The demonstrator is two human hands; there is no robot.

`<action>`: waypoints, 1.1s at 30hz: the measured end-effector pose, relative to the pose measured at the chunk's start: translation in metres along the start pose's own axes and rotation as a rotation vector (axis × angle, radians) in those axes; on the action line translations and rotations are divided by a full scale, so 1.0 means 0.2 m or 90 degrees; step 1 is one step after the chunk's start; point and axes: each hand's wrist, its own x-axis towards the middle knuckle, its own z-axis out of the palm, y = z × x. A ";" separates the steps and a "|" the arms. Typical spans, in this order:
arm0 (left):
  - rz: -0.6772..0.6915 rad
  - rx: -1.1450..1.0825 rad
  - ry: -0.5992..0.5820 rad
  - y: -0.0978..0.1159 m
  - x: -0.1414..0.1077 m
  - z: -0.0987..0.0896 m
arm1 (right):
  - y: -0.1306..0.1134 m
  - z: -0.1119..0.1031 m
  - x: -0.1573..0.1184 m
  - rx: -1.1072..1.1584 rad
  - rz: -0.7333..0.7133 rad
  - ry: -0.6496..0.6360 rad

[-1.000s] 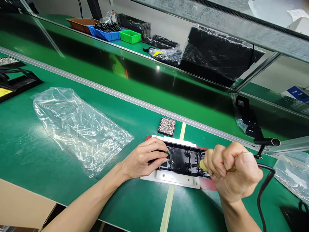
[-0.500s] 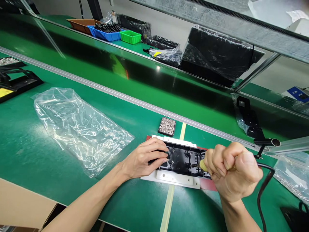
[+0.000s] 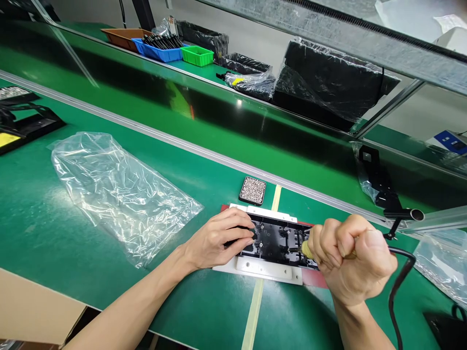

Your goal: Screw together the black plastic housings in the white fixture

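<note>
A long black plastic housing (image 3: pixel 272 240) with ribs, posts and small metal inserts lies in a white fixture (image 3: pixel 264 269) on a red base. My left hand (image 3: pixel 222 238) rests over the housing's left end, its fingers bent and closed against the part. What lies under those fingertips is hidden. My right hand (image 3: pixel 352 257) makes a fist round a corded soldering iron (image 3: pixel 306 249). Only its yellow front grip and thin tip show, pointing into the housing's right half. The fist covers the housing's far right end.
Behind the fixture stands a small tray (image 3: pixel 252 190) of tiny metal pieces. A clear plastic bag (image 3: pixel 120 194) lies at left. To the right are a metal tube holder (image 3: pixel 403 214) and a hanging black cable (image 3: pixel 396 287). A metal rail (image 3: pixel 175 143) crosses the bench.
</note>
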 end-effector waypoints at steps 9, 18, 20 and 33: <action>-0.003 0.001 0.001 -0.01 -0.01 0.00 | 0.00 0.00 0.00 -0.015 -0.012 -0.008; 0.000 0.002 -0.003 0.00 0.00 0.00 | 0.00 -0.01 0.00 -0.006 -0.006 -0.003; 0.001 0.003 -0.001 0.00 0.00 0.00 | 0.00 -0.01 0.00 -0.006 -0.010 -0.006; 0.000 0.001 -0.006 0.00 0.01 0.00 | 0.00 0.00 0.00 -0.004 -0.004 -0.003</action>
